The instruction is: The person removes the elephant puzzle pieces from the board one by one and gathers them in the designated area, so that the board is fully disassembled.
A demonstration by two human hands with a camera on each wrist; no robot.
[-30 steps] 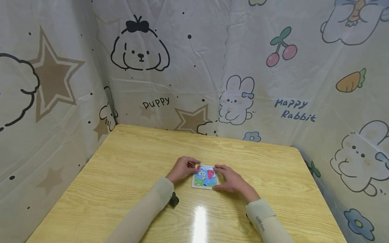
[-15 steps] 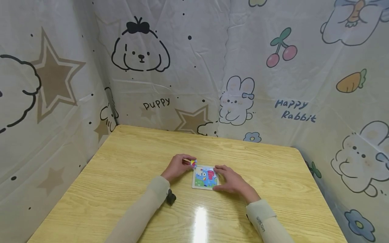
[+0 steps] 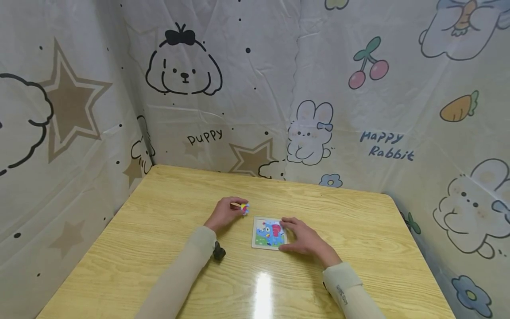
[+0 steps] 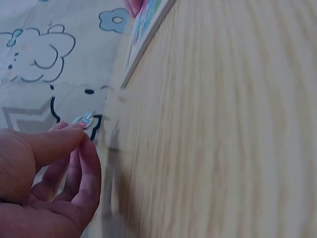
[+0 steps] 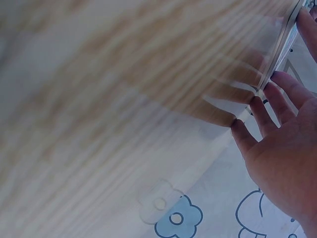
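My left hand (image 3: 224, 214) pinches a small colourful puzzle piece (image 3: 245, 208) between thumb and fingertips, above the table to the left of the puzzle. In the left wrist view this piece (image 4: 86, 120) sticks out past the thumb tip. A square jigsaw puzzle board (image 3: 269, 240) lies flat, with a pale frame and a picture of a blue elephant with a red ear. Its top left corner shows bare backing. My right hand (image 3: 303, 237) holds the board by its right side, thumb at the near corner and fingers at the far one.
The wooden table (image 3: 191, 190) has a glossy top with a light reflection near its front. A cloth curtain (image 3: 247, 88) printed with cartoon animals surrounds its back and sides. A small black device (image 3: 218, 251) sits at my left wrist.
My left hand has lifted the puzzle piece out of the board's top left corner and carried it left and away. My right hand has stayed at the board.
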